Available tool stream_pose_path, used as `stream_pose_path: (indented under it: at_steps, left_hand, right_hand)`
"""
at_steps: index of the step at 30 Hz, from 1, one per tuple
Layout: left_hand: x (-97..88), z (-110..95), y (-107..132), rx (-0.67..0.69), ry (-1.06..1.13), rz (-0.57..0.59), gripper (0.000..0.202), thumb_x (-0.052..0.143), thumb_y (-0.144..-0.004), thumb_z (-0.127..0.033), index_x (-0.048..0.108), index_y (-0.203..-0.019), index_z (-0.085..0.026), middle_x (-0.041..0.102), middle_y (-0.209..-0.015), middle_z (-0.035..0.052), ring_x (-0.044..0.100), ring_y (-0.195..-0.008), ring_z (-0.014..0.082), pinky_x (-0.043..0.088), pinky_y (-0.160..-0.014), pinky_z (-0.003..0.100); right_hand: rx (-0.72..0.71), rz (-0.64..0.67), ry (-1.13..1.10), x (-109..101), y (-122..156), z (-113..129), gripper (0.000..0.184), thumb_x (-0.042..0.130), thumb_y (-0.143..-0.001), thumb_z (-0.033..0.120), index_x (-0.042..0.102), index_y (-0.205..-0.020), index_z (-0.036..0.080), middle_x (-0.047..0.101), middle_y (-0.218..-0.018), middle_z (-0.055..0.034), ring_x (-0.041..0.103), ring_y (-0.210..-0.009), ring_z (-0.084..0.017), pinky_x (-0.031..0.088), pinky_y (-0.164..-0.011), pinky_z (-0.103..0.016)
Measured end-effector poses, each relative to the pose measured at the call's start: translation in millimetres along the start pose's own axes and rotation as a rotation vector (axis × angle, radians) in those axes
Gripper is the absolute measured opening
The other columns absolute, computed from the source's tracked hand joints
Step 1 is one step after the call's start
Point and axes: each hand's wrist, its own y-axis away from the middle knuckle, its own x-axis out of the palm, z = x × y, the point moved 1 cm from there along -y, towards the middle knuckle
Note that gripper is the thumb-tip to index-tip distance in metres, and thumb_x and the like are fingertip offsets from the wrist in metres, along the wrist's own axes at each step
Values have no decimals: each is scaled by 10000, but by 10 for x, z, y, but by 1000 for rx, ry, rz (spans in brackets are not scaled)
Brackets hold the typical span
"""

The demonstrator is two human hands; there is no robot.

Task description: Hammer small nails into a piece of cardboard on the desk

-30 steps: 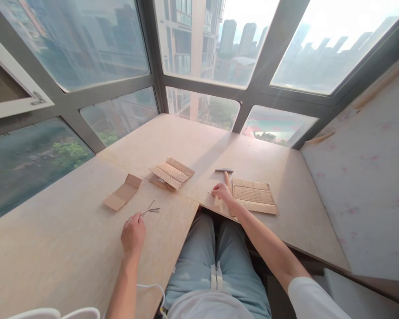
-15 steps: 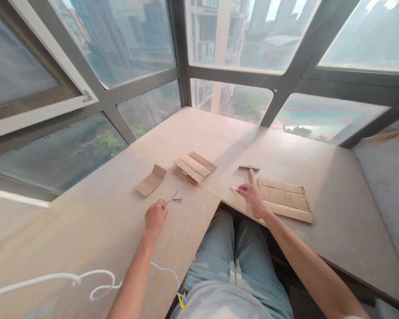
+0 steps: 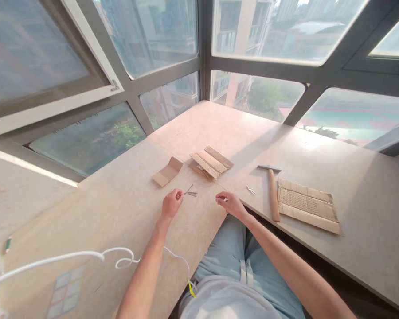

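Note:
My left hand (image 3: 173, 203) is closed on several thin metal nails (image 3: 191, 193), whose ends fan out past the fingertips over the tabletop. Across from it, my right hand (image 3: 232, 205) has its fingers curled together near the table's inner edge; whether anything is in them is hidden. To its right lie a few loose silvery nails (image 3: 250, 190). Beyond these rests a hammer (image 3: 273, 195) with a wooden handle and metal head, beside a flat piece of corrugated cardboard (image 3: 307, 206). Folded corrugated cardboard (image 3: 212, 162) and a small folded brown card (image 3: 168, 172) lie behind my hands.
The pale tabletop (image 3: 119, 208) runs into a windowed corner with grey frames (image 3: 205, 53). A white cable (image 3: 86, 254) coils at the lower left, near a coloured grid sheet (image 3: 65, 292) and a green object (image 3: 8, 245). My legs are in the gap at the table's inner edge.
My right hand has moved left, away from the loose nails and hammer, toward my left hand. The loose nails stay on the table. The view has turned slightly left.

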Motion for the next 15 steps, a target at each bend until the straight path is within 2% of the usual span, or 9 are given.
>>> stream_pose_path:
  at_steps: [3,6,9,12,15]
  left_hand:
    - [-24,46,11,64,-5,-17,151,605,-838,-172,652,-982,-183,691,-916,42,626,-786,145,486,-827,268]
    - [-102,135,66,91,-62,-63,245,629,-855,-240,664,-1094,-202,660,-985,58,610,-872,169,481,-858,277]
    - [-171,226,118,69,-118,-15,291,635,-866,-335,682,-1133,-227,627,-1016,67,599,-947,182,481,-865,279]
    - [-194,266,138,76,-147,90,237,604,-891,-342,717,-1074,-242,617,-971,53,595,-933,166,470,-860,263]
    - [-188,263,124,117,-191,110,219,549,-925,-315,738,-998,-234,613,-925,52,586,-908,164,457,-826,259]
  right_hand:
    - [-69,29,146,210,-148,209,240,535,-876,322,684,-1008,189,704,-840,-25,628,-620,-130,484,-570,-227]
    - [-135,54,318,386,-295,425,283,598,-857,317,679,-1097,191,704,-841,-48,650,-810,-186,458,-697,-251]
    - [-183,101,478,530,-427,576,336,597,-874,346,655,-1170,196,704,-959,-89,649,-879,-216,430,-696,-261]
    - [-210,144,613,614,-524,639,263,547,-915,348,689,-1081,202,698,-984,-103,652,-882,-221,413,-683,-263]
    - [-229,175,713,635,-580,651,267,482,-951,325,715,-984,198,701,-945,-102,653,-862,-213,405,-670,-259]
